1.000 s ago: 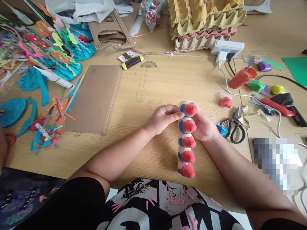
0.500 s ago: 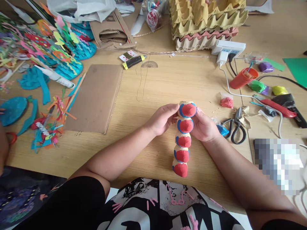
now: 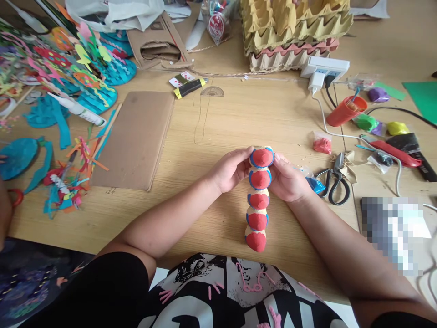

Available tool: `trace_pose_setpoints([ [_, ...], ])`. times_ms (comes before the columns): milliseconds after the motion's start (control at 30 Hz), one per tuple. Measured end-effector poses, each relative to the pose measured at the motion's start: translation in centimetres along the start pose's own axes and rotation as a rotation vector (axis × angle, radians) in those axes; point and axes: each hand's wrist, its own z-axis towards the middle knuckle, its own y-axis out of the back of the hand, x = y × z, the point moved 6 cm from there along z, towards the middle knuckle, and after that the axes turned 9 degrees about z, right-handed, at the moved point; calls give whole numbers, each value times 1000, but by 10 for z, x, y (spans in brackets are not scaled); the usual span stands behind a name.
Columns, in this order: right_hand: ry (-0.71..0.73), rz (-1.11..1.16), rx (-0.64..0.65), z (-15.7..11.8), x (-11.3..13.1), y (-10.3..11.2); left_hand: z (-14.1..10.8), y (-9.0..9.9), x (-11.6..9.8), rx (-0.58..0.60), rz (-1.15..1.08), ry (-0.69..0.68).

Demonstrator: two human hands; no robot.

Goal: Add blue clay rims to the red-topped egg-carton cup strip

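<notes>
A bumpy strip of several egg-carton cups runs lengthwise toward my body, its cups topped with red and edged with blue. My left hand grips the far end from the left, thumb at the first cup. On the opposite side, my right hand holds the same end, its thumb and fingers against the cup's edge. Parts of the fingers on both hands are hidden behind the strip. The near end points down at my shirt, with no hand on it.
Scissors, a blue packet and a red packet lie right of my hands. Cardboard and paper scraps lie left. Egg trays, a power strip and an orange cup stand farther back. Another person's hand shows at the left edge.
The strip has turned slightly, so its red tops face more directly up at me, and its far end has shifted a little left. Both hands have kept their hold.
</notes>
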Motion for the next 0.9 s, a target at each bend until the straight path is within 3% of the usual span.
trace_pose_setpoints([
  [233, 37, -5, -55, -1, 4, -1, 0, -1, 3, 41, 18, -27],
  [333, 58, -56, -33, -1, 8, 0, 0, 1, 2, 7, 31, -55],
  [700, 266, -550, 13, -5, 30, 4, -3, 0, -6, -101, 119, -120],
  [900, 321, -398, -63, -2, 27, 20, -3, 3, -8, -93, 203, -158],
])
